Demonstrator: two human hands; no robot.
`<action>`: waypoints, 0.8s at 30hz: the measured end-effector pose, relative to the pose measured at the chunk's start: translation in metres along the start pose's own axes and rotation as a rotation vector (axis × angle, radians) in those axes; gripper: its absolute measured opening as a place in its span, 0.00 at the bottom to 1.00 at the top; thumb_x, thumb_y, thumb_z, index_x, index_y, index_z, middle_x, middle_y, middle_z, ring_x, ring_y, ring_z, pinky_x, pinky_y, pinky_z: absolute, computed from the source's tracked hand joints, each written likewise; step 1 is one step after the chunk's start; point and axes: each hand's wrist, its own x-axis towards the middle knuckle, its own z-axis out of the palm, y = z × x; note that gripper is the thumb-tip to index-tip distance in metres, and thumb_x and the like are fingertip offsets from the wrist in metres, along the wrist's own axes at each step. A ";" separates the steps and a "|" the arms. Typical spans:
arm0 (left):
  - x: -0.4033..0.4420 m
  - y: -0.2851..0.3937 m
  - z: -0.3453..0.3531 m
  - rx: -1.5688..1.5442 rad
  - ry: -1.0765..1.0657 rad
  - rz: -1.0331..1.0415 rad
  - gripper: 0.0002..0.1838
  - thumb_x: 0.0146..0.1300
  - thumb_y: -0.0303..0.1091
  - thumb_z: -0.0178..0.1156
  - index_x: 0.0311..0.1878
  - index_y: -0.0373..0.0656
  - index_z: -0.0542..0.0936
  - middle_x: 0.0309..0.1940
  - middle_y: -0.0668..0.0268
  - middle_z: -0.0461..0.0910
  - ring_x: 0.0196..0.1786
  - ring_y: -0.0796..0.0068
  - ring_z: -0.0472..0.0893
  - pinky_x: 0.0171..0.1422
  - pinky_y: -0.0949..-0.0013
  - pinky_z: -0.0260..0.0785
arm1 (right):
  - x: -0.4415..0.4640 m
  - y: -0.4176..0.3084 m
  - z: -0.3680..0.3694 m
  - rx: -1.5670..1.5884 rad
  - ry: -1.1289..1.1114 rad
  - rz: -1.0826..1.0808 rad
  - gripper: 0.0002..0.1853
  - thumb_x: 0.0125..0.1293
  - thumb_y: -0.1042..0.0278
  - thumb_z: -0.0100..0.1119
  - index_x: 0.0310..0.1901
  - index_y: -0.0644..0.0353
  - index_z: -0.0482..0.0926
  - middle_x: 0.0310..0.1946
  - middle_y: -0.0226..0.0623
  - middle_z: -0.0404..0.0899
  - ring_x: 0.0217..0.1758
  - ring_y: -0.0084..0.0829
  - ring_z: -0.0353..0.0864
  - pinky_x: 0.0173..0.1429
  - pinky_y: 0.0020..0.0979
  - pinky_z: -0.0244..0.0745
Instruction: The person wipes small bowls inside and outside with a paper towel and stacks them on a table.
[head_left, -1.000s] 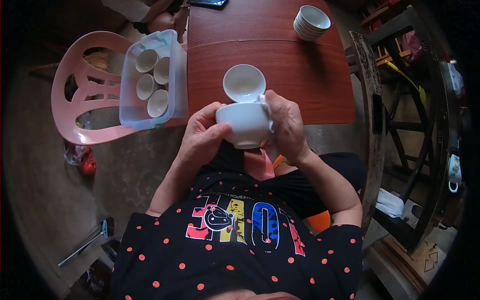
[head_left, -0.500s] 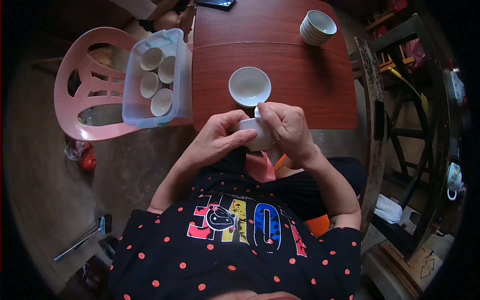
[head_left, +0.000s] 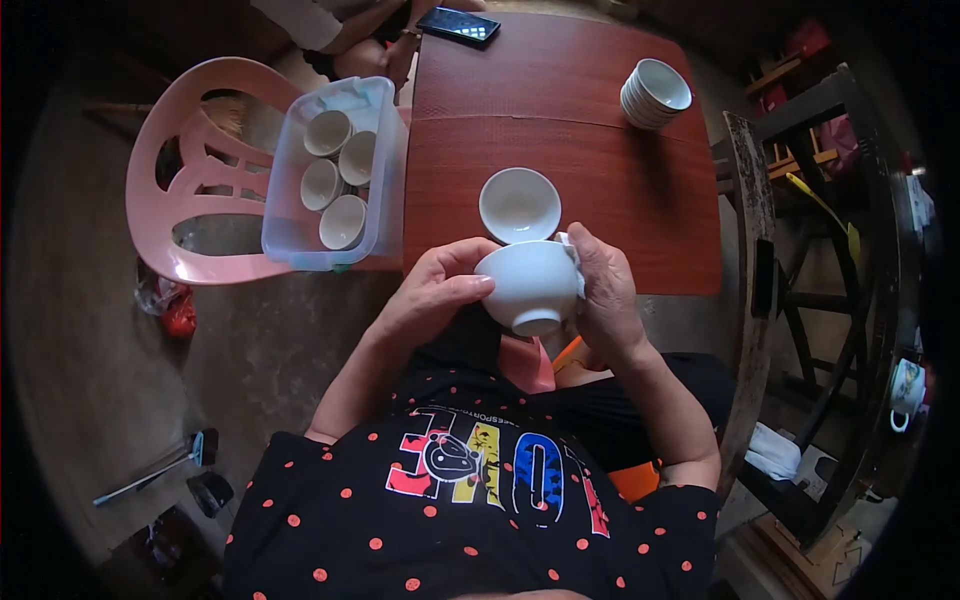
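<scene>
At six o'clock on the bench, our left grip holds the tilted bowl at nine, our right grip pinching white cloth at two; we'd best steady it clear of the upright bowl.

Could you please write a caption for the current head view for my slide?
Left hand and right hand hold a bowl, white material at its rim.
</scene>
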 end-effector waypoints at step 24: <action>0.005 -0.009 0.005 -0.310 -0.108 -0.185 0.24 0.62 0.32 0.60 0.58 0.29 0.69 0.51 0.56 0.76 0.53 0.68 0.77 0.61 0.62 0.68 | 0.003 -0.003 -0.005 0.123 0.049 0.330 0.18 0.72 0.53 0.44 0.44 0.62 0.75 0.34 0.35 0.80 0.36 0.23 0.80 0.44 0.28 0.77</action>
